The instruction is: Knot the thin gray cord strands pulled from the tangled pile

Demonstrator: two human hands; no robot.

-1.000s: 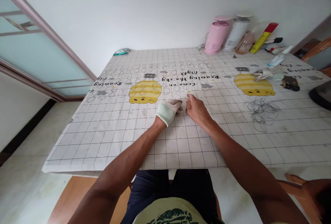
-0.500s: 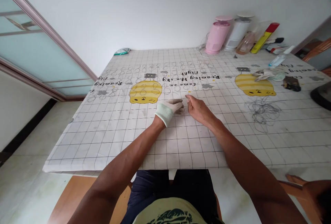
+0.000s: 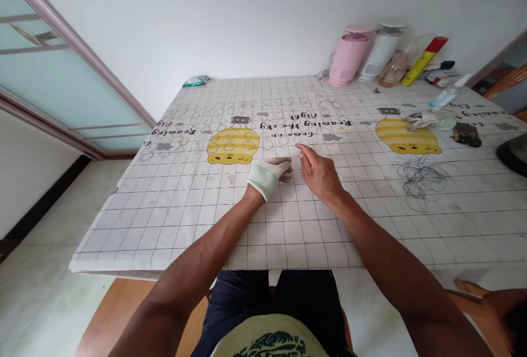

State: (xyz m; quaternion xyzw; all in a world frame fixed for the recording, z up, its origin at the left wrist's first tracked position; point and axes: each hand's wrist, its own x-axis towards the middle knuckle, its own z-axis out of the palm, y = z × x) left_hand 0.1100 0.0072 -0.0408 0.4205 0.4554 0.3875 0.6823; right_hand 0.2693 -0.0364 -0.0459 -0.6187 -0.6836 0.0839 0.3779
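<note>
My left hand (image 3: 272, 174) wears a pale glove with a light green cuff and rests on the checked tablecloth (image 3: 284, 236). Its fingers are pressed together; what they hold, if anything, is too small to name. Just to its right is my bare right hand (image 3: 319, 173), closed, the index finger pointing forward and left; anything between its fingers cannot be made out. Thin wire loops (image 3: 247, 140) shaped like figure eights lie in rows beyond my hands. A loose tangle of dark wire (image 3: 420, 178) lies to the right.
Along the wall stand a pink device (image 3: 349, 57), a white device (image 3: 379, 55), a bottle (image 3: 393, 70) and a yellow-red box (image 3: 424, 61). A crumpled glove (image 3: 428, 119), a clear bottle (image 3: 449, 93) and a dark object (image 3: 467, 134) lie at right. A green packet (image 3: 195, 81) sits at the far left corner.
My right hand has turned slightly, its index finger now reaching a little farther forward. My left hand has barely moved, its fingers a bit closer together.
</note>
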